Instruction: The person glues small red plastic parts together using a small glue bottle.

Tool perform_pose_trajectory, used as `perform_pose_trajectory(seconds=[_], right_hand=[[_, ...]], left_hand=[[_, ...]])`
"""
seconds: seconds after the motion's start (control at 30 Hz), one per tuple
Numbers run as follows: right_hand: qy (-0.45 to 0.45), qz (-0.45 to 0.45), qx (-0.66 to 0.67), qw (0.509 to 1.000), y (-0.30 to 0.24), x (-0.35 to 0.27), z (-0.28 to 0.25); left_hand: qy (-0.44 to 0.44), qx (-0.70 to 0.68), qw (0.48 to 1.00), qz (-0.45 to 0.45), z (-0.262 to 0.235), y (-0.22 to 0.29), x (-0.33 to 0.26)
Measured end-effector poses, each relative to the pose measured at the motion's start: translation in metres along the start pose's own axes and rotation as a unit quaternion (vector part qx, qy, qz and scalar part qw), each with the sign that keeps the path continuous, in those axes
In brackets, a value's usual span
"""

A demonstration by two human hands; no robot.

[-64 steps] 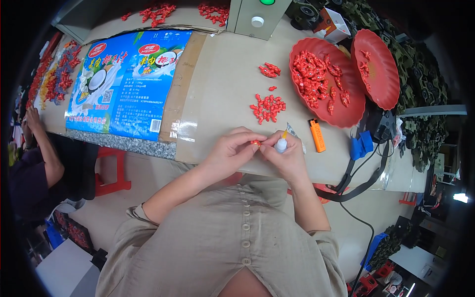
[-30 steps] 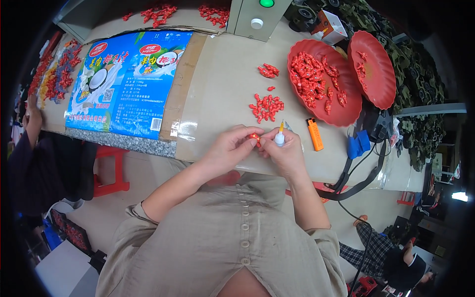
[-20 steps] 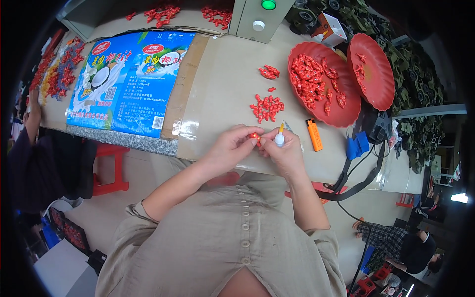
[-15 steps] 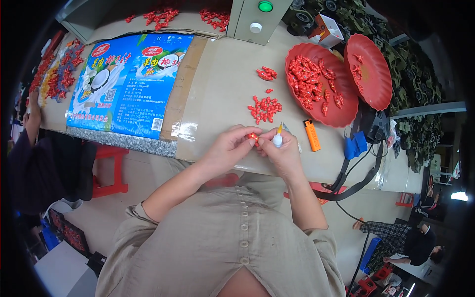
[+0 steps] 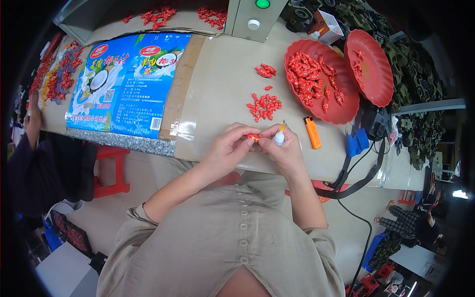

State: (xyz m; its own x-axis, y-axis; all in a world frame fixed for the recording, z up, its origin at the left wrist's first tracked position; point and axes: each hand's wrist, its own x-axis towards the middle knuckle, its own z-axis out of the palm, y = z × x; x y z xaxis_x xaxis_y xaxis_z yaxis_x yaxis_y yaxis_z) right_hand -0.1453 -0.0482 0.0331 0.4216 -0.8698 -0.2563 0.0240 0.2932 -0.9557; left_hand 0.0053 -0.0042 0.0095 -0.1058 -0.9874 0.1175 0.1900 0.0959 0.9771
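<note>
My left hand (image 5: 228,148) pinches a small red plastic piece (image 5: 254,137) just above the near edge of the cardboard-covered table (image 5: 217,89). My right hand (image 5: 285,150) meets it from the right and grips a small white glue bottle with a yellow tip (image 5: 280,136), the tip pointing up and away. The two hands touch at the fingertips. A loose pile of several red pieces (image 5: 263,106) lies on the table just beyond my hands, and a smaller cluster (image 5: 265,71) lies farther back.
An orange lighter (image 5: 312,132) lies right of my hands. Two red dishes (image 5: 319,79) (image 5: 374,65) hold more red pieces at the right. A blue printed bag (image 5: 126,81) lies flat at the left. A grey control box (image 5: 252,17) stands at the back. Another person's arm (image 5: 33,119) shows at far left.
My hands have stayed together at the table's near edge, with only small finger shifts around the red piece. A person at the lower right moved about.
</note>
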Motion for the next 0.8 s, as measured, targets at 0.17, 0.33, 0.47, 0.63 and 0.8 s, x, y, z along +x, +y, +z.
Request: perform_pose_trajectory(seconds=[0.17,0.33,0.47,0.63,0.8], right_hand=[[-0.003,0.004,0.007,1.0,-0.001,0.0005,0.002],[-0.004,0.012,0.008,1.0,-0.0038,0.0013,0.0028],[-0.006,0.027,-0.036,0.999,-0.0007,0.0041,-0.0018],[-0.01,0.029,-0.076,0.997,0.0002,0.005,-0.0011],[0.014,0.028,-0.02,0.999,0.0,0.0048,0.003]], left_hand=[[0.005,0.015,1.0,0.022,0.001,0.0003,-0.0011],[0.016,0.06,0.997,0.036,-0.0008,-0.0006,-0.0006],[0.015,0.103,0.993,0.046,-0.0019,0.0014,0.001],[0.015,0.103,0.994,0.035,-0.0017,0.0002,0.0001],[0.035,0.009,0.999,-0.028,0.001,-0.0032,0.0004]])
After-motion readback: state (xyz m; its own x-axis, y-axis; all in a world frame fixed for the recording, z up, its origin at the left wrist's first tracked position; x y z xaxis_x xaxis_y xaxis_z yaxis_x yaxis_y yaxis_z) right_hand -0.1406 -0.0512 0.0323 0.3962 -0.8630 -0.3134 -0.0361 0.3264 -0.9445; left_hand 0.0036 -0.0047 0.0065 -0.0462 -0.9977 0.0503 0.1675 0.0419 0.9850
